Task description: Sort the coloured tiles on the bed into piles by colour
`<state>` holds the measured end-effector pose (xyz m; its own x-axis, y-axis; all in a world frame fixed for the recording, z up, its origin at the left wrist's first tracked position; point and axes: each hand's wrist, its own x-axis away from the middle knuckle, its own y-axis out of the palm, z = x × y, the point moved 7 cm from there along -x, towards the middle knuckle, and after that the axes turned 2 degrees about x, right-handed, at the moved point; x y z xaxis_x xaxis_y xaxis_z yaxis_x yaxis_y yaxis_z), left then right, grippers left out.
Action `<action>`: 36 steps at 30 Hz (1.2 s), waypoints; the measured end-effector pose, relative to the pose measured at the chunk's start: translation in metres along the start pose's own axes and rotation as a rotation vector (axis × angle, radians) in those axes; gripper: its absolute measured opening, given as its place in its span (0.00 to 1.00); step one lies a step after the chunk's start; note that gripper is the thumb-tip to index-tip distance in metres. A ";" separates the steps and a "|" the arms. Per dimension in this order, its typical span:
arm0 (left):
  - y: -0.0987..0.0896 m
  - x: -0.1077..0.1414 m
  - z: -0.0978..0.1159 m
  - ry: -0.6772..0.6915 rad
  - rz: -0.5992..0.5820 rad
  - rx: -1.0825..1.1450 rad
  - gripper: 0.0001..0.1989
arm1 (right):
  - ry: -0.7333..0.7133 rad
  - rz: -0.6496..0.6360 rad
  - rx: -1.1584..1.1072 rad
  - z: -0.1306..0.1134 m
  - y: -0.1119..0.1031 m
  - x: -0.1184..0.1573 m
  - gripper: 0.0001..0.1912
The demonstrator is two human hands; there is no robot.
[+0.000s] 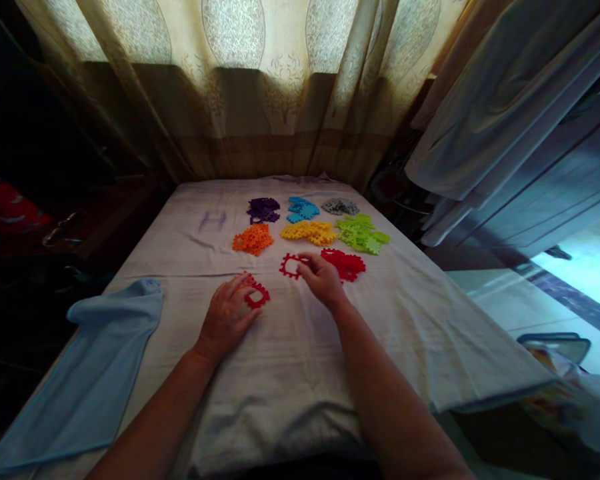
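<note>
Between the thumb and fingers of my left hand (226, 317) is a red toothed frame piece (264, 291) with a hole in its middle, held low over the cloth. My right hand (321, 277) pinches a second red piece (283, 265), also an open frame with notched edges, by its right side. Just beyond my right hand lies a pile of red pieces (351, 265). The fingers partly cover both held pieces.
Piles of orange (253, 239), yellow (310, 233), lime green (363, 233), purple (264, 210), blue (303, 209) and grey pieces (340, 206) lie farther back. A blue cloth (95, 373) drapes over the left edge of the sheet-covered table (290, 413). Curtains (280, 120) hang behind.
</note>
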<state>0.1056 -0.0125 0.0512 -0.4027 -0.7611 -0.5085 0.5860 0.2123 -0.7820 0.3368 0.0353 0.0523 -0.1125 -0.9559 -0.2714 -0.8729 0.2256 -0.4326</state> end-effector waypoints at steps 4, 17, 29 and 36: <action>0.006 -0.001 -0.006 -0.053 -0.076 -0.149 0.16 | 0.205 0.364 0.175 0.033 -0.078 -0.010 0.17; 0.008 0.000 0.003 0.068 -0.088 -0.104 0.10 | 0.223 0.614 0.473 0.051 -0.113 -0.005 0.18; 0.022 -0.018 0.036 0.160 0.047 -0.067 0.10 | -0.025 -0.346 -0.198 0.001 0.041 0.010 0.15; 0.018 -0.026 -0.011 -0.169 -0.040 -0.228 0.28 | 0.094 0.133 -0.046 0.034 -0.044 -0.013 0.13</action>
<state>0.1195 0.0179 0.0465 -0.2882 -0.8591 -0.4230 0.3911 0.2976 -0.8709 0.3932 0.0437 0.0457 -0.2709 -0.9319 -0.2412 -0.8679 0.3448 -0.3575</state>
